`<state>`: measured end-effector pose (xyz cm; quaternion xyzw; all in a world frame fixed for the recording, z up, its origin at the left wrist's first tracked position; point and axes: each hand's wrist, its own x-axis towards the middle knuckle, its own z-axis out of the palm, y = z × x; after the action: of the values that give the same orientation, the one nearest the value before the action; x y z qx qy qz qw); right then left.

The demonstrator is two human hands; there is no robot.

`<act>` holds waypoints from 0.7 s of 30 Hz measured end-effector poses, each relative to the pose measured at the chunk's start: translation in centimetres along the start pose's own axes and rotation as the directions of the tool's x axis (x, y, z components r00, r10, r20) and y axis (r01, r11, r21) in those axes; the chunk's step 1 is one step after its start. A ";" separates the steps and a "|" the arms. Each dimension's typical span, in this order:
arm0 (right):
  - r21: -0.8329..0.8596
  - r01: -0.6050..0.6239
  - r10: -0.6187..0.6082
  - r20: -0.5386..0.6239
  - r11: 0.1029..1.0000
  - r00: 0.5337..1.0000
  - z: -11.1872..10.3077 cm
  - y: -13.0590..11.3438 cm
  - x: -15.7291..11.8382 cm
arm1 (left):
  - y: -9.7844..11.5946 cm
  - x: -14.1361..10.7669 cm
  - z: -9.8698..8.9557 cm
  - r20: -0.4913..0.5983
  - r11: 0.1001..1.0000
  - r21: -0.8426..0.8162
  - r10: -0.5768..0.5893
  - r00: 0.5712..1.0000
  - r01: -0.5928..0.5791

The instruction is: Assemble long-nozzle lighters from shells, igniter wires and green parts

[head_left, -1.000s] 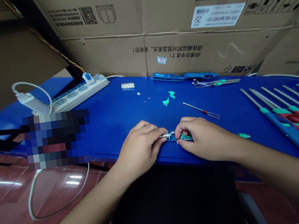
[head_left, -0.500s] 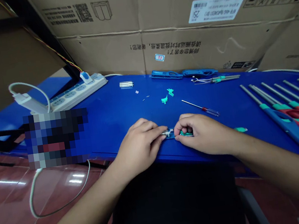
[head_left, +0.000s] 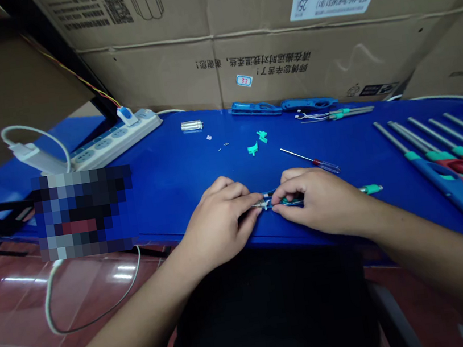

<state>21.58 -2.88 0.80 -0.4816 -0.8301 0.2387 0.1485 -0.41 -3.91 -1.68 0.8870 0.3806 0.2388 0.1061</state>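
Note:
My left hand (head_left: 224, 214) is closed, thumb and fingertips pinching a partly assembled long-neck lighter (head_left: 267, 205) with a small metal fitting in its blue shell. My right hand (head_left: 315, 199) pinches the same lighter from the other side. Most of the lighter is covered by my fingers. Its turquoise collar and nozzle end (head_left: 371, 189) show past my right wrist. Beyond the hands lie a small screwdriver (head_left: 313, 161) with a clear and red handle and two turquoise plastic pieces (head_left: 252, 148) (head_left: 262, 136).
At the back are blue lighter shell halves (head_left: 254, 109), a wired nozzle assembly (head_left: 339, 114) and a silver cylinder (head_left: 191, 126). Several long-neck lighters (head_left: 432, 162) lie to the right. A power strip (head_left: 117, 139) sits at the left, before a cardboard wall (head_left: 182, 65).
The view has tilted slightly. Both hands stay pinched on the lighter, the right fingers shifted a little; more of the nozzle end shows past my right wrist.

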 end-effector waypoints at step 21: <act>0.122 -0.020 0.022 -0.011 0.992 1.000 0.1 0.5 0.2 | 0.2 0.3 0.0 -0.006 0.999 -0.048 0.019 1.000 -0.019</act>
<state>21.78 -2.53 0.48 -0.4818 -0.8080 0.2874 0.1802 -0.10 -3.85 -1.55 0.8872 0.3666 0.2514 0.1238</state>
